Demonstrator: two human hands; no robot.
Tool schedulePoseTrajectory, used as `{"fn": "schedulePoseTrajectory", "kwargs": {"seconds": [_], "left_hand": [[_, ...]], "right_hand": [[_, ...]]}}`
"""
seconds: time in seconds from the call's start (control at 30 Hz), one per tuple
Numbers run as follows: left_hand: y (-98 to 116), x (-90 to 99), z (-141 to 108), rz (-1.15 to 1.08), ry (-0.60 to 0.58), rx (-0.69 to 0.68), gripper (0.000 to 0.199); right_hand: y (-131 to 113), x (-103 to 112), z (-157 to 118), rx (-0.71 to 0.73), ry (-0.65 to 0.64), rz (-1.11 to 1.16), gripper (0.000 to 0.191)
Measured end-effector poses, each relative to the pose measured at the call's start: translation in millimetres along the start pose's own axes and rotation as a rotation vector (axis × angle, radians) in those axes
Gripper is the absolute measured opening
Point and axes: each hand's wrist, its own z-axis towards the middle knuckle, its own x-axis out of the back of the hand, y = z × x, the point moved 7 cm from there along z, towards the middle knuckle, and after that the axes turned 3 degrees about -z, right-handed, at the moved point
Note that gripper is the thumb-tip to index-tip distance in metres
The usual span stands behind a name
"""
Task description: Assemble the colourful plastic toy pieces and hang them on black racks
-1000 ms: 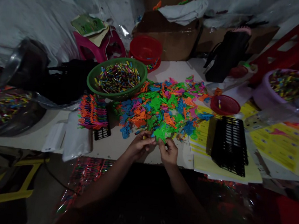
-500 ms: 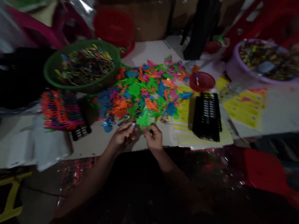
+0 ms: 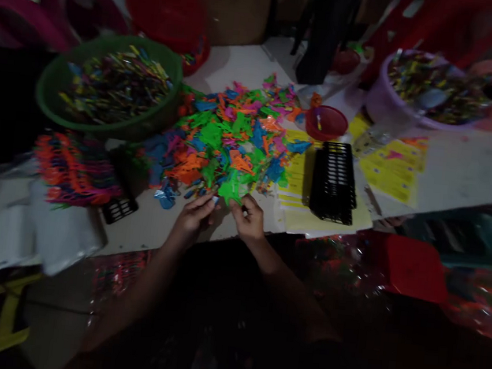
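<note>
My left hand (image 3: 195,214) is closed at the table's front edge, its fingertips pinching a small pale piece (image 3: 215,200). Close to its right, my right hand (image 3: 249,217) is closed too, thumb and fingers at the lower edge of a bright green plastic piece (image 3: 230,186). Whether it grips that piece or something smaller is too dark to tell. Beyond both hands spreads a heap of flat orange, blue, pink and green plastic pieces (image 3: 211,136).
A green basin (image 3: 45,101) of small colourful items stands left, a purple tub (image 3: 378,98) at the right. Black baskets (image 3: 334,181) lie on yellow sheets (image 3: 293,183). A small red bowl (image 3: 327,125) is behind them. Orange and pink pieces (image 3: 73,171) are stacked left.
The view has shifted, so the table items appear further left and slightly higher. My hands remain close together at the front edge, with the right hand nearer the green piece.
</note>
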Motion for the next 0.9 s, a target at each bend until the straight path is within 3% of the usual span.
{"fn": "schedulePoseTrajectory", "kwargs": {"seconds": [0.23,0.37,0.57,0.63,0.73,0.8,0.9], "left_hand": [[1.0,4.6,3.5,-0.049,-0.028,-0.022,0.052],[-0.9,8.4,6.3,0.044,-0.036,-0.063,0.051],[13.5,-1.3,-6.5,0.519,0.009,-0.454,0.039],[13.9,-6.6,-8.1,0.657,-0.016,-0.514,0.037],[10.7,-1.2,4.5,0.820,-0.005,-0.464,0.036],[15.5,13.7,17.7,0.950,0.154,-0.448,0.036],[23.7,29.6,35.5,1.165,0.373,-0.432,0.049]], "right_hand": [[0.6,-4.4,0.4,0.008,-0.010,0.007,0.030],[0.1,-7.1,-0.8,0.008,-0.030,-0.032,0.029],[11.7,-14.4,-12.8,-0.120,-0.009,-0.048,0.032],[19.6,-12.8,-13.9,-0.172,-0.045,-0.051,0.033],[35.0,10.5,-0.1,-0.189,-0.070,-0.149,0.036],[47.6,41.6,18.8,-0.207,0.003,-0.375,0.036],[56.2,83.2,48.5,-0.238,0.217,-0.834,0.044]]}}
